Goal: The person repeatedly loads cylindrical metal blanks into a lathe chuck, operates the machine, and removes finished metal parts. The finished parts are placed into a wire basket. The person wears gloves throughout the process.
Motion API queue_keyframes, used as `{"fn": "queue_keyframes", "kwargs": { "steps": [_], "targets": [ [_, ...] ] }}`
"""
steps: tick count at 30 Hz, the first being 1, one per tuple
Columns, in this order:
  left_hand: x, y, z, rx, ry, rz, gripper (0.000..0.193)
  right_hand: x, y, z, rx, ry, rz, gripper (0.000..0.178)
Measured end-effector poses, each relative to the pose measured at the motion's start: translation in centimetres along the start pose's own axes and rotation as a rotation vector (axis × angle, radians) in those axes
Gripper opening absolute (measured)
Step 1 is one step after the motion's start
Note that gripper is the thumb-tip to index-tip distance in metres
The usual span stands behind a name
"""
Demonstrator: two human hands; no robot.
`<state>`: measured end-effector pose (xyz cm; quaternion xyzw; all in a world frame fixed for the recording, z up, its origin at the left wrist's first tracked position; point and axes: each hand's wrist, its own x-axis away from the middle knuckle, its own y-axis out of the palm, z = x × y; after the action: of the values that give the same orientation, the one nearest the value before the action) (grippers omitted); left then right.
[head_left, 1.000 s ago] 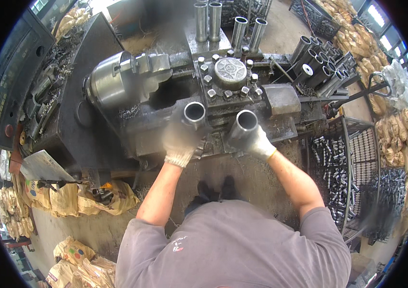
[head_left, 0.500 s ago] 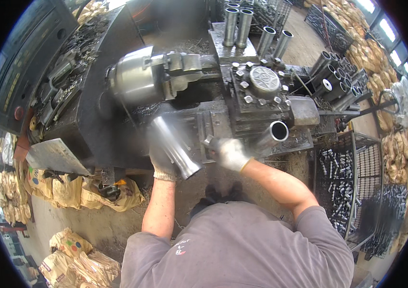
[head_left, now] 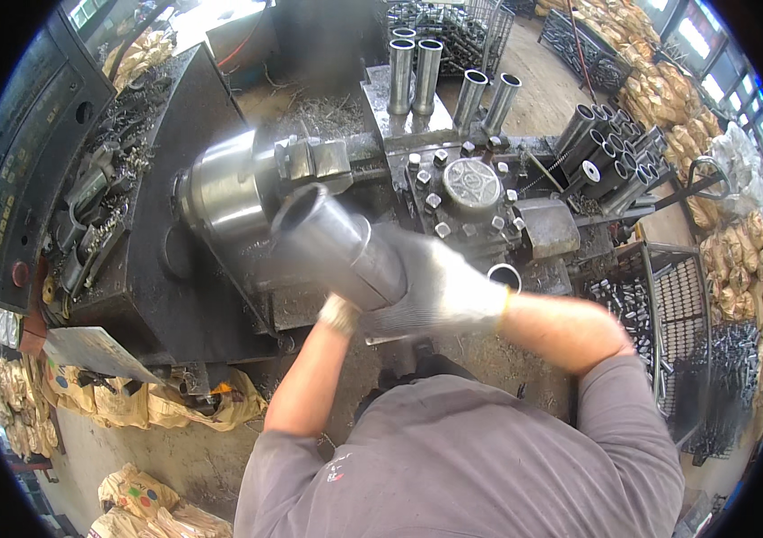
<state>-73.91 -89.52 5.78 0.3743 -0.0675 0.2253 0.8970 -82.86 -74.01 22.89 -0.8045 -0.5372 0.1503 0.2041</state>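
Observation:
A shiny metal tube [head_left: 332, 242], blurred by motion, is held slantwise in front of the lathe chuck [head_left: 231, 184]. Its open upper end points up and left, and a ring-like edge runs round its middle. My left hand [head_left: 342, 314] grips it from below; the tube and my other hand hide most of its fingers. Over the lower end my gloved right hand [head_left: 449, 287] is closed, partly smeared. Just beyond my right wrist shows the rim of another tube [head_left: 504, 272]. The square tool post [head_left: 471, 186], ringed with bolts, stands behind my hands.
Several upright tubes [head_left: 415, 76] stand on the lathe's far end. More tubes lie stacked in a rack [head_left: 610, 148] at right. Below it is a wire crate [head_left: 650, 305] of small metal parts. Metal shavings and parts cover the ledge [head_left: 99, 197] at left. Sacks [head_left: 144, 394] lie lower left.
My right hand has left the spot beside the tool post and closed on the tube. The tube has swung up nearer the chuck with my left hand. The whole view has shifted a little.

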Motion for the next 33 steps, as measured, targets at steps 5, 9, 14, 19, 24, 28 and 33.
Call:
{"fn": "queue_keyframes", "kwargs": {
  "steps": [5,9,14,19,24,28,33],
  "targets": [
    [-6.6,-2.4,-2.0,-0.485,0.447,0.319,0.039,-10.2,-11.0,-0.3,0.858,-0.369,0.086,0.075],
    [1.6,-5.5,-0.1,-0.378,0.243,0.404,0.039,-18.9,-14.0,8.9,1.482,-0.147,-0.166,0.027],
    [11.8,-16.3,-5.6,-0.044,0.258,0.768,0.046,-24.1,-11.4,16.6,0.873,0.095,-0.468,0.061],
    [18.6,-22.5,-3.8,0.13,0.589,1.22,0.036,-24.3,-8.6,13.6,0.872,0.046,-0.541,0.078],
    [21.3,-24.0,-0.4,0.437,0.572,1.242,0.046,-25.5,-12.1,14.9,0.694,0.041,-0.64,0.074],
    [23.5,-26.0,1.2,0.546,0.407,0.987,0.044,-25.1,-8.6,13.9,0.652,0.243,-0.565,0.051],
    [21.1,-27.4,-0.8,0.037,0.615,1.316,0.039,-23.7,-9.5,11.2,0.544,0.254,-0.459,0.094]
  ]
}}
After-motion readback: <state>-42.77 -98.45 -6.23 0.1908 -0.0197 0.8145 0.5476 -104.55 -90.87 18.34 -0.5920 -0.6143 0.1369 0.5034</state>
